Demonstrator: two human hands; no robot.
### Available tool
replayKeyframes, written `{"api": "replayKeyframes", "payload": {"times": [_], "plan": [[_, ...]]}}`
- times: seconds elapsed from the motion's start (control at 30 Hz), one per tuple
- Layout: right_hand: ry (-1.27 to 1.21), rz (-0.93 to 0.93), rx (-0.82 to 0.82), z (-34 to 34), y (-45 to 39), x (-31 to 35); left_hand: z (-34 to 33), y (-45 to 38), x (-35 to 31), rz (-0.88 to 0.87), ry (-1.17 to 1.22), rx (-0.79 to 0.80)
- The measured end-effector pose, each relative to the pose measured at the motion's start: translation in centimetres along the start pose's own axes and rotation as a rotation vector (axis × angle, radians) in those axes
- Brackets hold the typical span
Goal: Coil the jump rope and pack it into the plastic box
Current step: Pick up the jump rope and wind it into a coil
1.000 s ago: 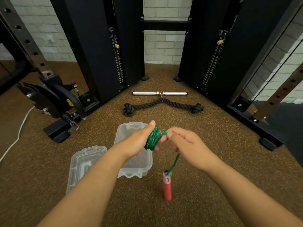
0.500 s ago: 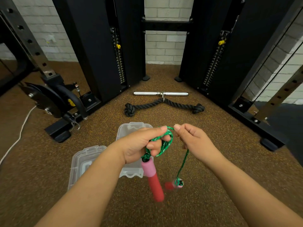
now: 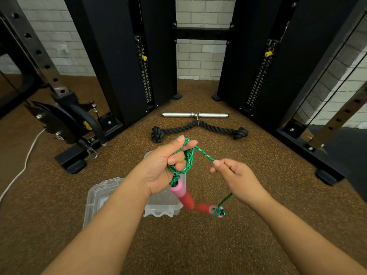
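My left hand (image 3: 164, 167) grips a coil of green jump rope (image 3: 186, 157) looped around its fingers. One pink and red handle (image 3: 182, 195) hangs below that hand. My right hand (image 3: 236, 179) pinches the free strand of the rope off to the right of the coil. The strand drops from this hand to the second red handle (image 3: 208, 209), which dangles low. The clear plastic box (image 3: 164, 207) stands open on the floor under my left hand, mostly hidden by my wrist.
The box's clear lid (image 3: 99, 199) lies on the floor to its left. A black triceps rope (image 3: 198, 129) and a steel bar (image 3: 195, 115) lie farther ahead. Black cable-machine columns stand behind them. A black rack base (image 3: 71, 163) sits at the left, and a white cord (image 3: 21, 167) runs along the floor.
My hands have moved apart, drawing a length of rope out between them. The first handle now hangs from my left hand, and the second handle has risen off the floor and swings.
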State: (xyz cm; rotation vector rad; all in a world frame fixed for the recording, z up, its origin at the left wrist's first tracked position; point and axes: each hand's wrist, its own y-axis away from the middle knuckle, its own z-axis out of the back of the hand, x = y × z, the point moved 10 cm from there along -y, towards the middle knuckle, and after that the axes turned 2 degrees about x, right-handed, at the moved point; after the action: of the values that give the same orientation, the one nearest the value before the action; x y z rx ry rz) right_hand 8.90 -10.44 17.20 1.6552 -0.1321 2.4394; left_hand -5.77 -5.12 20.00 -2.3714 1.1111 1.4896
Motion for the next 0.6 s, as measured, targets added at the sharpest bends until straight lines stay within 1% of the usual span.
{"api": "replayKeyframes", "payload": {"times": [0.1,0.27,0.37,0.47,0.53,0.6], "plan": [[0.038,0.012,-0.008,-0.2,-0.1,-0.1,0.4,-0.1,-0.1,-0.029,0.037,-0.039],[0.034,-0.051,0.181,-3.5,0.7,-1.2,1.3,-0.2,0.0,-0.054,0.094,-0.116],[0.195,0.025,0.248,-5.0,1.4,0.0,1.8,-0.2,-0.4,-0.075,0.104,-0.162],[0.291,0.078,0.228,-5.3,1.7,1.1,2.4,-0.1,-0.9,-0.116,0.095,-0.214],[0.392,0.120,0.239,-5.8,2.0,1.6,2.8,-0.1,-1.2,-0.148,0.048,-0.250],[0.492,0.189,0.307,-7.0,2.5,2.0,3.2,-0.2,-1.4,-0.172,-0.028,-0.277]]}}
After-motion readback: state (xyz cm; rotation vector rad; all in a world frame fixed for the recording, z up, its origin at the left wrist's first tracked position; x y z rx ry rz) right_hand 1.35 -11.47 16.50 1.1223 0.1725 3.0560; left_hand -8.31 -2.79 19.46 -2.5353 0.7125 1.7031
